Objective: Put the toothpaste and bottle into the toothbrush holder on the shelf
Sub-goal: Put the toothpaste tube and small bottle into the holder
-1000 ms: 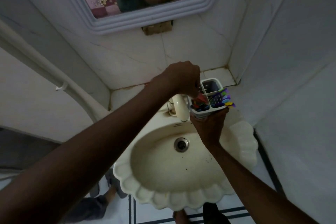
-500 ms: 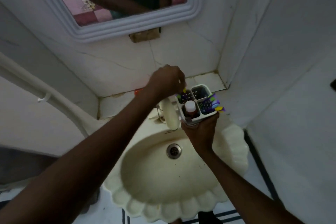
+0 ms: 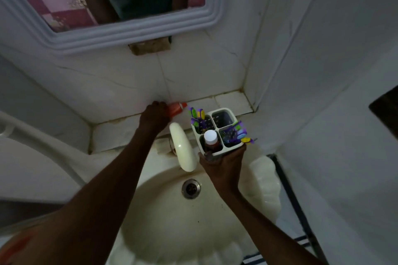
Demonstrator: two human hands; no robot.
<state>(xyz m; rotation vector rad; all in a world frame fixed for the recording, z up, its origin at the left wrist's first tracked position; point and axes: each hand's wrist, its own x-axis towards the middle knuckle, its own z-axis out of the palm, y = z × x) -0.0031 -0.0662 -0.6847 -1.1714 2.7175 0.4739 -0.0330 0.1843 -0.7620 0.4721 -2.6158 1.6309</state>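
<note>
One red toothpaste tube (image 3: pixel 176 108) lies on the tiled shelf (image 3: pixel 232 101), left hand (image 3: pixel 154 115) wrapped around it. Bottle (image 3: pixel 211 139) already sits in the holder (image 3: pixel 223 117), which the right hand (image 3: pixel 224 164) grips from below, above the sink (image 3: pixel 265 180), beside the tap (image 3: pixel 183 148).

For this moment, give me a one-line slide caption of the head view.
Right hand holds the toothbrush holder, bottle already inside, over the sink; left hand grips the toothpaste at the shelf.
</note>
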